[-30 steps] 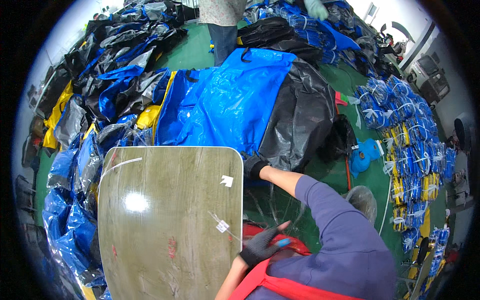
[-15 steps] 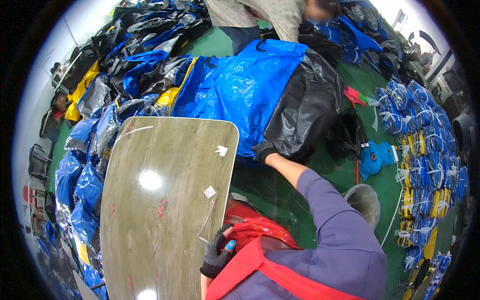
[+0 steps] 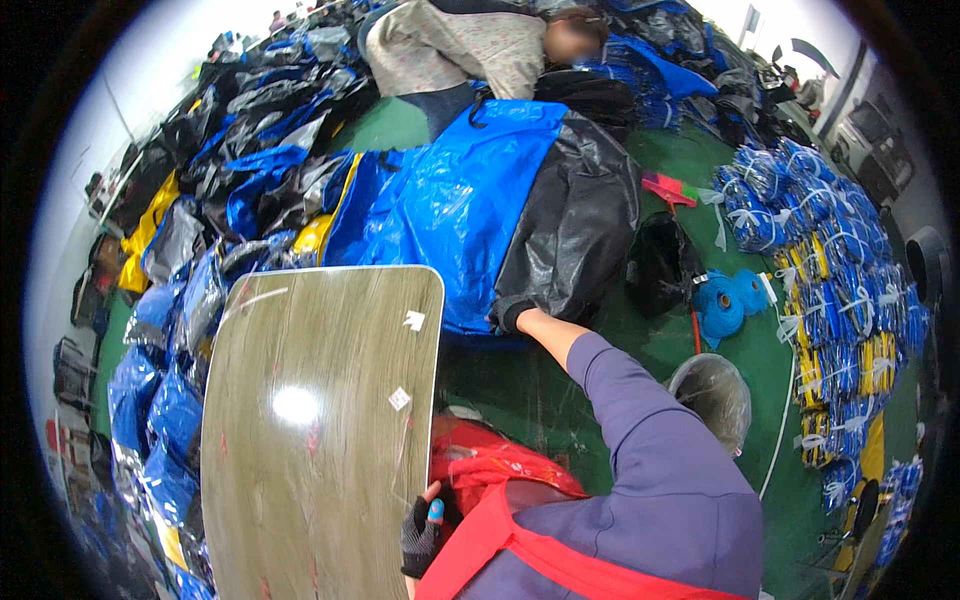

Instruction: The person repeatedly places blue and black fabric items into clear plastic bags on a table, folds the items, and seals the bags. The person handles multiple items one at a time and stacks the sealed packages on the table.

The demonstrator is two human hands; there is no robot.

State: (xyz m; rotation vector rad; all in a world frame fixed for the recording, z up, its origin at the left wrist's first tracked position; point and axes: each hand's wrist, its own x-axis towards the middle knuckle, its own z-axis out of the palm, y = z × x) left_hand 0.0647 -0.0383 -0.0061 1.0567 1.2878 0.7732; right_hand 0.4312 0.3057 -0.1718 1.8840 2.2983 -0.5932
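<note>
A large blue and black bag (image 3: 450, 210), made of glossy sheet material, stretches across the floor ahead of me. My right hand (image 3: 514, 314), in a dark glove, reaches forward and is closed on the bag's near lower edge, where blue meets black. Its fingertips are partly hidden in the folds. My left hand (image 3: 421, 535), in a grey and black fingerless glove with blue wrap on one finger, rests by the right edge of a wood-grain table (image 3: 330, 440). Its visible fingers stretch out, with nothing seen in them.
Another person (image 3: 460, 50) bends over beyond the bag. Tied bundles of folded blue and yellow sheets (image 3: 830, 290) are stacked at right. A grey bucket (image 3: 712, 400) and blue twine rolls (image 3: 725, 300) stand nearer. Plastic-wrapped packs (image 3: 170, 400) line the table's left side.
My view has shifted, so the table sits lower and the bag further left. My right hand keeps its hold on the bag's edge. The other person appears further left and bent lower.
</note>
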